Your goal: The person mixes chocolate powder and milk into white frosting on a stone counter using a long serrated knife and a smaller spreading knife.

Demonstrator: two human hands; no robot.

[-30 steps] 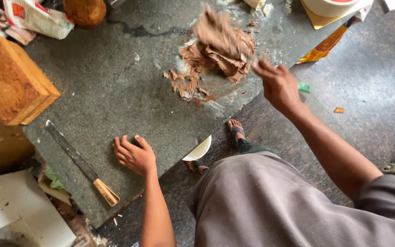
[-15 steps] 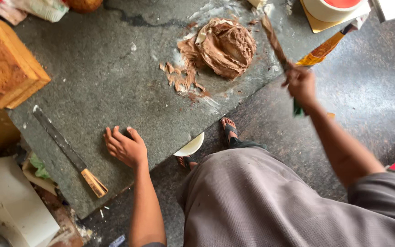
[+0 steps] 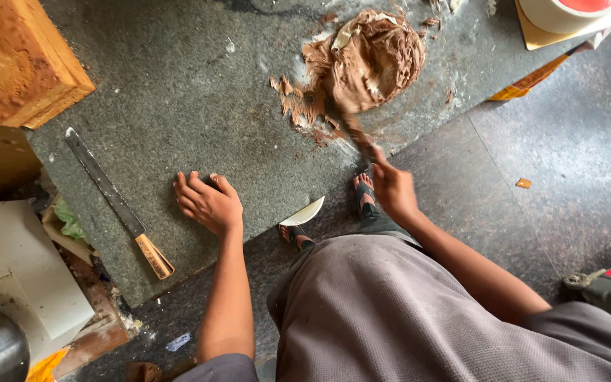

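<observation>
Two hands work at the stone slab: the left hand lies flat, fingers loose, on its near edge. Half a second ago raised, the right hand now grips a scraper swung down into the brown clay lump farther back.

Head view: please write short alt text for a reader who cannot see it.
A person's right hand strikes a brown clay lump on a grey stone slab with a blurred stick. The left hand rests flat beside a long knife.
</observation>
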